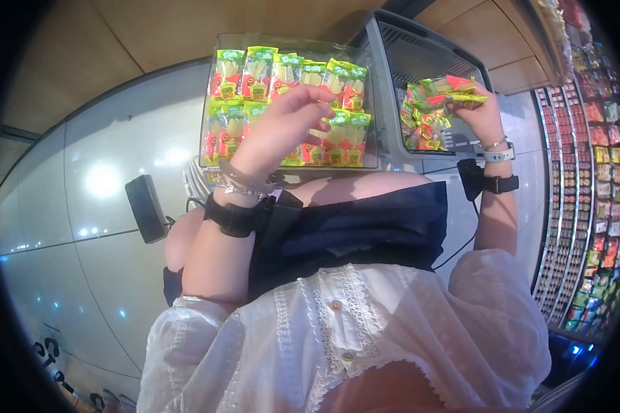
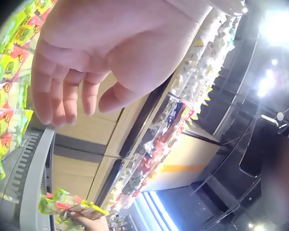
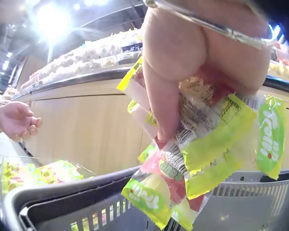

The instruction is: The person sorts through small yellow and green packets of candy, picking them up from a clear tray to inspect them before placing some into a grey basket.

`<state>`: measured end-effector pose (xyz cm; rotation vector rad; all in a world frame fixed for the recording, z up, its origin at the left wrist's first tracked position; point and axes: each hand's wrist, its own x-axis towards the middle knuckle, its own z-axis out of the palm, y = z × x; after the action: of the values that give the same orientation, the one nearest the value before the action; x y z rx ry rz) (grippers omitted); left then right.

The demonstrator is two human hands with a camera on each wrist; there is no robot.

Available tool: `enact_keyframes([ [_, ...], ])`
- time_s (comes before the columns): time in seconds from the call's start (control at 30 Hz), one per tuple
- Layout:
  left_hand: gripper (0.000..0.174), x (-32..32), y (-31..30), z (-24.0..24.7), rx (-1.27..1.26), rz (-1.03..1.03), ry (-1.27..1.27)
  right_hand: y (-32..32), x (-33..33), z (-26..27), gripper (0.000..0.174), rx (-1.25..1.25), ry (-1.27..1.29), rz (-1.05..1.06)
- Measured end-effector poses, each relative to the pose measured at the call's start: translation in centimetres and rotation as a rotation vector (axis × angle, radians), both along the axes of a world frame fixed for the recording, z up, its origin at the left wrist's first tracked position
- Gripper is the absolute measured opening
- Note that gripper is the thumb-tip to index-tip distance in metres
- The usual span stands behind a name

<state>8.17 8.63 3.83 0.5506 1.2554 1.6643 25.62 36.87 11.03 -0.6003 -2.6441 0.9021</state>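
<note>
My left hand (image 1: 289,117) hovers over a clear tray (image 1: 210,48) lined with rows of green, yellow and red candy packets (image 1: 282,69). Its fingers (image 2: 62,96) are loosely curled and hold nothing in the left wrist view. My right hand (image 1: 481,118) grips a bunch of the same candy packets (image 1: 448,93) above a grey plastic basket (image 1: 393,48) that holds more packets. In the right wrist view the thumb and fingers (image 3: 164,96) pinch the bunch of packets (image 3: 202,149) over the basket rim (image 3: 62,202).
Shelves of packaged sweets (image 1: 599,172) run down the right side. A wooden panel (image 1: 186,27) stands behind the tray and basket. A black device (image 1: 145,206) lies on the glossy tiled floor (image 1: 103,138) to the left of my knees.
</note>
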Motion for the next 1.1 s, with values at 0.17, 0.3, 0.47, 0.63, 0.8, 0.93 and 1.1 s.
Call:
enact_keyframes([
  [0.17, 0.024, 0.6, 0.6, -0.4, -0.095, -0.109, 0.130, -0.3, 1.1, -0.7, 0.029, 0.196, 0.070, 0.005],
  [0.3, 0.032, 1.7, 0.9, 0.0, -0.083, -0.149, 0.039, -3.6, 0.0, 0.0, 0.031, 0.079, 0.360, -0.033],
  [0.47, 0.054, 4.2, 1.5, 0.9, 0.370, -0.194, -0.435, -13.4, -3.9, 0.5, 0.024, 0.337, 0.543, 0.188],
  [0.63, 0.051, 2.4, 0.2, 0.7, 0.650, 0.129, -0.774, -18.2, -7.3, -3.5, 0.019, 0.560, 0.480, 0.377],
  [0.8, 0.042, 1.2, 0.2, -0.2, 0.648, 0.185, -0.837, -19.1, -8.3, -3.0, 0.041, 0.462, 0.345, 0.450],
  [0.93, 0.036, 0.9, 0.3, -0.1, 0.668, 0.125, -1.032, -18.5, -8.5, -2.3, 0.064, 0.175, 0.210, 0.533],
  [1.1, 0.032, 1.2, 0.2, 0.8, 0.664, 0.141, -0.959, -18.1, -8.9, -2.6, 0.062, -0.383, 0.249, 0.450],
])
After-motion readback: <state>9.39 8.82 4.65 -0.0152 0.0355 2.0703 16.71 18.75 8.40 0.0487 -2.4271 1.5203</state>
